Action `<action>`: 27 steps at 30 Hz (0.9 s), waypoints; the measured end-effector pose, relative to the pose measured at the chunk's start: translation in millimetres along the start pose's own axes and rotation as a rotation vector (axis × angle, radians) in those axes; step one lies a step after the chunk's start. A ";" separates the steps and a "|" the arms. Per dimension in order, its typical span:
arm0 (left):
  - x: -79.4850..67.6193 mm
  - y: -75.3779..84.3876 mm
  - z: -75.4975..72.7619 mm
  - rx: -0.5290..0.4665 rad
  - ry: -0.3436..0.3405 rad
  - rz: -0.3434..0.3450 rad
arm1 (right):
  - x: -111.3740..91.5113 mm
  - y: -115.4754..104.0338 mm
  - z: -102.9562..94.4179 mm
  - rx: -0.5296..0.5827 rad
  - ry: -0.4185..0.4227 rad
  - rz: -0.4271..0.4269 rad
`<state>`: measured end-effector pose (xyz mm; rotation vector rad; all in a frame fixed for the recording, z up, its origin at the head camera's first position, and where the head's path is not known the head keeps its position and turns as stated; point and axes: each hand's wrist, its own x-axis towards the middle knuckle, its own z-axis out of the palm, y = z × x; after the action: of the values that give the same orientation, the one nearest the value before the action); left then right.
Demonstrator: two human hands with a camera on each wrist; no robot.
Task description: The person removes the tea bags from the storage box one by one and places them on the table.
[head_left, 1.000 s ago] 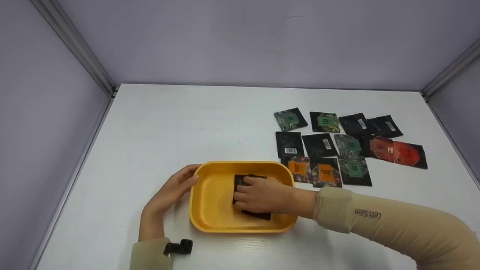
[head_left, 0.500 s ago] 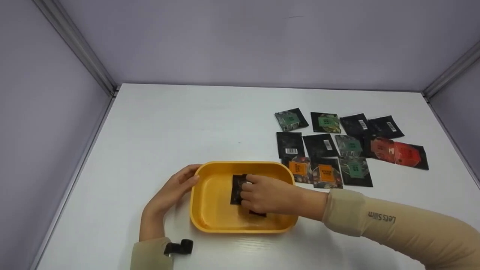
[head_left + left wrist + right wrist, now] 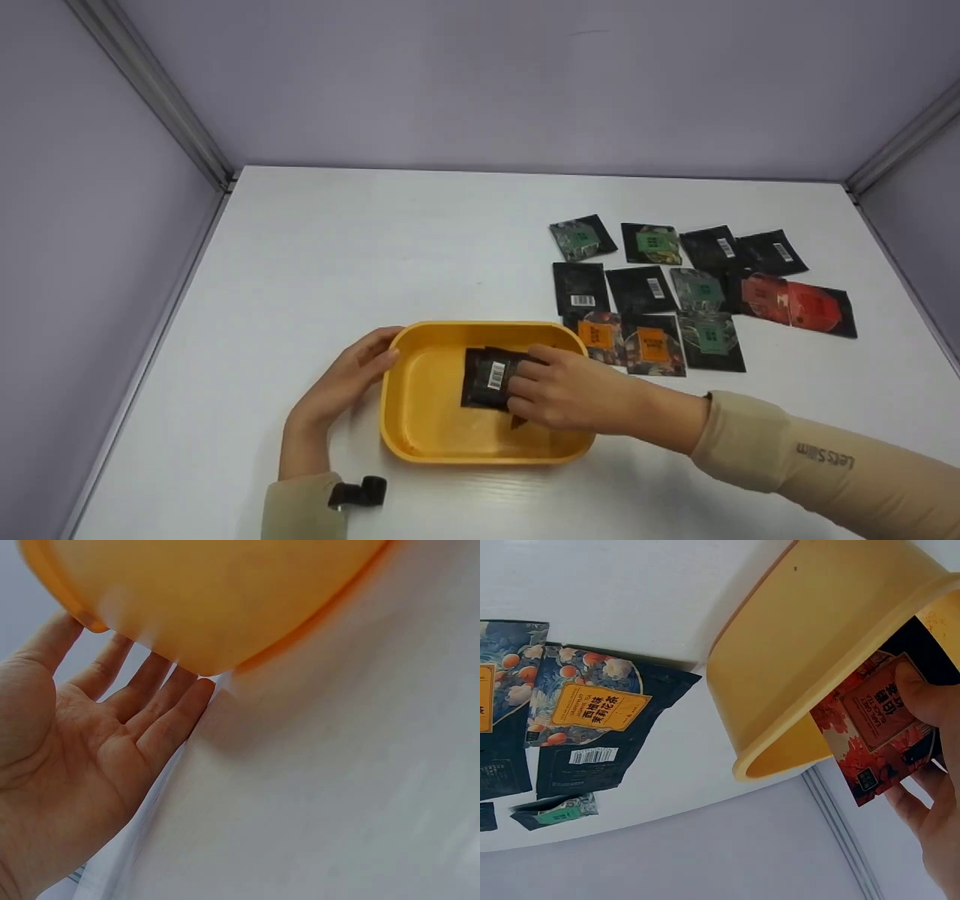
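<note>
My right hand (image 3: 562, 386) is over the right half of a yellow plastic tub (image 3: 427, 459). Between thumb and fingers it pinches a tea sachet (image 3: 870, 724) with a red flowered front, tilted at the tub's rim in the right wrist view. Dark sachets (image 3: 480, 379), one with a barcode label, show beside the fingertips inside the tub; how many there are is partly hidden by the hand. At the tub's left end my left hand (image 3: 349, 379) touches the wall and rim. Its fingers (image 3: 161, 724) are stretched out along the outside in the left wrist view.
Several sachets lie in loose rows on the white table (image 3: 337, 247), right of and behind the tub: orange-labelled (image 3: 652, 345), green-labelled (image 3: 709, 341) and red ones (image 3: 817, 307). Some overlap. Grey-white panels (image 3: 525, 90) stand around the table. A black strap (image 3: 358, 493) is on the left sleeve.
My right hand has drawn back rightward and lifted slightly, uncovering a barcode label on a dark sachet in the tub. The left hand and the tub stay put.
</note>
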<state>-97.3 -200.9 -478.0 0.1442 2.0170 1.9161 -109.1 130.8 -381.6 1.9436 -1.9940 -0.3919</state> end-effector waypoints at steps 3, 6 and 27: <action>1.6 0.8 0.6 0.011 0.009 -0.012 | -12.4 1.4 -6.3 0.012 0.065 0.040; 2.1 1.9 1.1 0.022 0.014 -0.023 | -26.2 2.1 -11.5 0.024 0.150 0.086; -1.3 0.6 0.2 0.019 0.013 -0.024 | -114.1 1.8 -32.2 0.131 0.454 0.617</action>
<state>-96.1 -201.1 -477.1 0.1120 2.0363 1.8888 -95.4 245.8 -356.5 1.2229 -2.1849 0.3111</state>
